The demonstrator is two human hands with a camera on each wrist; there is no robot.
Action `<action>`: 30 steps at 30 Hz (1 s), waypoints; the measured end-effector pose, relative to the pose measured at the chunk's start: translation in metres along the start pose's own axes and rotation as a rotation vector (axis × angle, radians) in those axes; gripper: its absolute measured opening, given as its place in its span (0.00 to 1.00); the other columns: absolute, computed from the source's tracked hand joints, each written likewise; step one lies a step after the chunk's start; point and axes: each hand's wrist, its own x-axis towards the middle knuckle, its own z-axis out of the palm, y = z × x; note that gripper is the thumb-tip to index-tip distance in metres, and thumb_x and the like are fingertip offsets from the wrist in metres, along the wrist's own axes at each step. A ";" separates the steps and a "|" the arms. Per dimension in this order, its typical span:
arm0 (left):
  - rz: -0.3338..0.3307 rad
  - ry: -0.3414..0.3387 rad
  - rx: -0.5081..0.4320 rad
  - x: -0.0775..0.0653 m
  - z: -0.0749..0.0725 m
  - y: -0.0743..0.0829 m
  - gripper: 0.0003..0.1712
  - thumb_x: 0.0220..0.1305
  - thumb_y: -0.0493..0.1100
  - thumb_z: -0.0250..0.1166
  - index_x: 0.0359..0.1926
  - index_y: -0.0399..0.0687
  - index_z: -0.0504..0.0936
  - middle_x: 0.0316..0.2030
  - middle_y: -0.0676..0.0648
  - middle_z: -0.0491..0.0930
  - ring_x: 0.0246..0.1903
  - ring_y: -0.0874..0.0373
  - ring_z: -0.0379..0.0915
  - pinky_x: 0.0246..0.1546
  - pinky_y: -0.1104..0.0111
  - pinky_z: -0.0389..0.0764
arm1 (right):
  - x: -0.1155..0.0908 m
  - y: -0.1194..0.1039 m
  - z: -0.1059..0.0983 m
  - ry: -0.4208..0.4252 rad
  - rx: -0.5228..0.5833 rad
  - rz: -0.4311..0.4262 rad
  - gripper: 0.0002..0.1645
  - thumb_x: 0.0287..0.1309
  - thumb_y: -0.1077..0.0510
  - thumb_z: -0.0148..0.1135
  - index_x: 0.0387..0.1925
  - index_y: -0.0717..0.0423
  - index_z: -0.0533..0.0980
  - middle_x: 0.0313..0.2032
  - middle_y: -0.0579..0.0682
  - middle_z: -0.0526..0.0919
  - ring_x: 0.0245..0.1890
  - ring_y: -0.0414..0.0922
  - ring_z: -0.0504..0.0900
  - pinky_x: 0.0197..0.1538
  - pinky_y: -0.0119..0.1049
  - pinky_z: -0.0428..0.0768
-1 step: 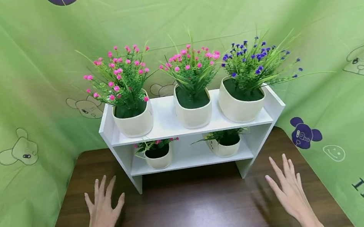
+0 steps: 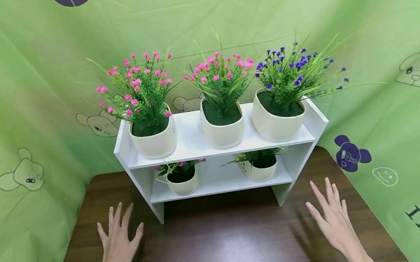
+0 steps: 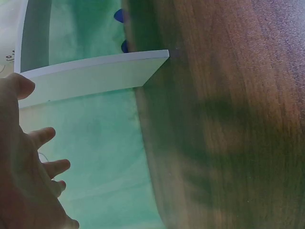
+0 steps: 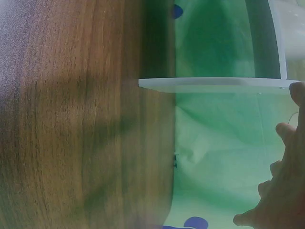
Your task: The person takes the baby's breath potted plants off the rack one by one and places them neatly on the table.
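Note:
My left hand (image 2: 118, 249) hovers over the table's left side with fingers spread, holding nothing. On the other side my right hand (image 2: 335, 223) is held likewise, fingers extended. Between and beyond them stands a white two-tier shelf (image 2: 218, 189). Its top tier carries a pink-flowered potted plant (image 2: 155, 143) at left, another pink-flowered potted plant (image 2: 224, 131) in the middle and a purple-flowered potted plant (image 2: 279, 123) at right. Two smaller-looking pots, a left one (image 2: 185, 187) and a right one (image 2: 260, 173), sit on the lower tier, their foliage partly hidden by the upper board.
The shelf stands on a dark brown wooden table (image 2: 226, 245). A green curtain (image 2: 193, 12) printed with cartoon animals surrounds the table at the back and both sides. In the left wrist view, a shelf side panel (image 3: 95, 78) rises beyond the fingers.

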 end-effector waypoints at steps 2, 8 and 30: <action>-0.001 0.001 -0.004 0.000 -0.001 0.001 0.37 0.73 0.51 0.64 0.77 0.45 0.66 0.77 0.28 0.57 0.79 0.30 0.42 0.69 0.21 0.32 | -0.001 0.000 0.000 -0.002 0.000 0.001 0.40 0.79 0.52 0.53 0.85 0.48 0.53 0.84 0.63 0.34 0.82 0.67 0.32 0.73 0.76 0.25; -0.004 0.007 -0.016 -0.001 -0.004 0.005 0.37 0.74 0.51 0.64 0.77 0.43 0.66 0.77 0.28 0.58 0.79 0.29 0.43 0.70 0.22 0.33 | -0.006 -0.003 -0.001 -0.006 0.022 0.009 0.39 0.80 0.53 0.53 0.85 0.48 0.53 0.83 0.65 0.35 0.82 0.67 0.32 0.74 0.75 0.27; -0.044 0.321 -0.218 0.020 -0.059 0.075 0.32 0.71 0.38 0.65 0.73 0.37 0.70 0.67 0.34 0.72 0.63 0.34 0.72 0.50 0.38 0.79 | 0.009 -0.088 -0.030 0.187 0.193 -0.076 0.41 0.71 0.65 0.64 0.81 0.45 0.63 0.79 0.53 0.63 0.77 0.34 0.56 0.76 0.26 0.54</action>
